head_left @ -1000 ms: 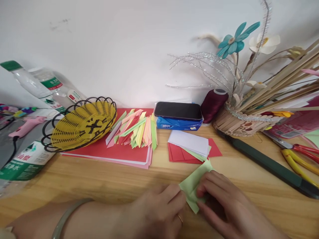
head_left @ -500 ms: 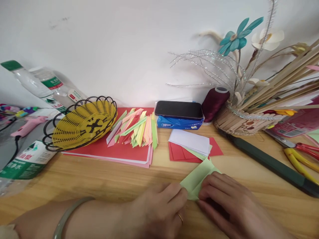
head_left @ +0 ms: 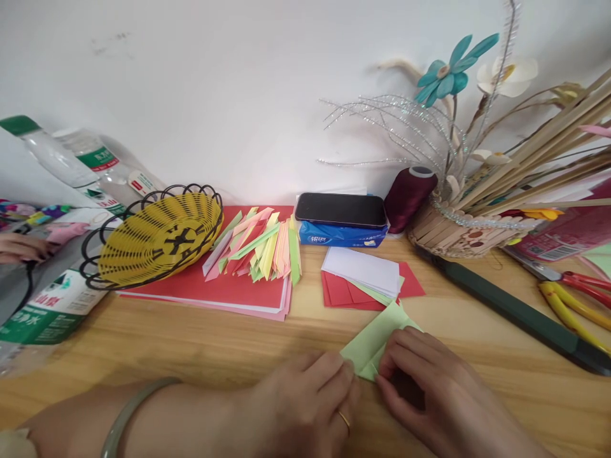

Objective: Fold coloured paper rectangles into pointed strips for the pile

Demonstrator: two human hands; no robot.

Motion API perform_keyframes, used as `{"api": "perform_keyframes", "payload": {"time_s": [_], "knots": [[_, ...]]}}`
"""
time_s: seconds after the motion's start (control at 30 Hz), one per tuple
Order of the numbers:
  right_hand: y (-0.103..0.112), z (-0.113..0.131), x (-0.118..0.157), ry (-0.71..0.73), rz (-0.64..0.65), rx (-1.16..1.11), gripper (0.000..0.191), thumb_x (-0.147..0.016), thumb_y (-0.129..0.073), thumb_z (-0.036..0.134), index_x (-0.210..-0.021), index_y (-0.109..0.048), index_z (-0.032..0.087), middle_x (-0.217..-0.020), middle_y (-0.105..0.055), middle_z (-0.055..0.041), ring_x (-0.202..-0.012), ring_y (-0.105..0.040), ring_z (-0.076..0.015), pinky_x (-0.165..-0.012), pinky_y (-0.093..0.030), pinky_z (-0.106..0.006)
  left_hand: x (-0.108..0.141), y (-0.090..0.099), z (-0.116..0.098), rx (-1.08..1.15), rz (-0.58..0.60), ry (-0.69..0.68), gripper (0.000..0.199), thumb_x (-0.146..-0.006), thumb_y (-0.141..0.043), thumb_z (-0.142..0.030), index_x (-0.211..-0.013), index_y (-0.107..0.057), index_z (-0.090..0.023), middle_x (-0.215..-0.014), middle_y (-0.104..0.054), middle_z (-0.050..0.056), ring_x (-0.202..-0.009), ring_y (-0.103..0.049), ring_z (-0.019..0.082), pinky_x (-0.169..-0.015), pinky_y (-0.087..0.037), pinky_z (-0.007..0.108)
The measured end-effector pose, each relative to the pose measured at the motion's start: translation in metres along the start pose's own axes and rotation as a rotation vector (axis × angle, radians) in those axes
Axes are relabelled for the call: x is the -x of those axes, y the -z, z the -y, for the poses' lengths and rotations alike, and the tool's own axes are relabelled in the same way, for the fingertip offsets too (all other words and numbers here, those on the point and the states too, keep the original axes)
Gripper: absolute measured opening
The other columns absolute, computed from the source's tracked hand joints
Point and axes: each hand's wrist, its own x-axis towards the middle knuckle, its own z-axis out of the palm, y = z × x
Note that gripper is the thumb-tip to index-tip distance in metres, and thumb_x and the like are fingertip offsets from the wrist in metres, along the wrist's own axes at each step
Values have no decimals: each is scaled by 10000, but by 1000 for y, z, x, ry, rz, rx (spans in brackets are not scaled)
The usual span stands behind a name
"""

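The green paper (head_left: 370,346) lies between my 2 hands on the wooden table (head_left: 191,356), just ahead of my fingertips, with its far part reaching away from me. Its long axis runs at a slant, from the near left by my left hand (head_left: 312,397) to the far right beyond my right hand's (head_left: 429,381) knuckles. Both hands touch it, so neither is clearly nearer, though my right hand covers more of it.

My left hand is curled, its fingertips pinching the paper's near left corner. My right hand arches over the right side, thumb and finger closed on the near edge, with a dark hollow under the palm. A fold line runs along the paper's length, close to that edge; how many layers sit under my fingers, I cannot tell.

The far corner of the green paper comes right up to a small pile of white slips (head_left: 363,267) and red pieces (head_left: 338,296). Farther back, a phone (head_left: 341,208) rests on a blue packet (head_left: 341,236). Well off to the left, beyond the yellow basket (head_left: 138,245), another person's hand (head_left: 21,248) is at the pink glue gun (head_left: 69,232).
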Motion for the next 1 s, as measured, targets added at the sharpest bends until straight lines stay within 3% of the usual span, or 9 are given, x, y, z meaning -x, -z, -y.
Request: {"api": "perform_keyframes", "payload": {"time_s": [0.13,0.5,0.87,1.0], "knots": [[1,0,-1,4,-1,-15,166,-807,-465,119,-669,-497,206,-665,-559,-14,-622,-549,-147,-559,-466,-275,-1,0,0,27,99,18,262,-886,-407,-110,-1076,-571,-37,-792,-599,73,-726,-559,166,-639,-485,297],[0,1,-2,-8,-12,-11,165,-812,-458,118,-676,-499,202,-669,-555,-16,-627,-549,-152,-568,-466,-287,7,-15,-7,60,169,124,101,-859,-536,-152,-949,-571,-124,-828,-539,26,-772,-517,165,-606,-451,284],[2,-3,4,-41,40,103,85,-825,-491,183,-747,-490,214,-706,-541,-15,-620,-526,-178,-562,-407,-310,-1,-2,-2,2,197,-2,146,-848,-466,-117,-905,-596,-85,-858,-560,87,-765,-512,183,-640,-456,310],[4,-8,3,44,91,92,104,-861,-479,181,-761,-480,211,-714,-531,-2,-623,-501,-167,-582,-391,-311,-1,-1,-2,20,206,6,165,-835,-473,-112,-945,-591,-79,-859,-560,77,-747,-507,185,-622,-452,309]]}}
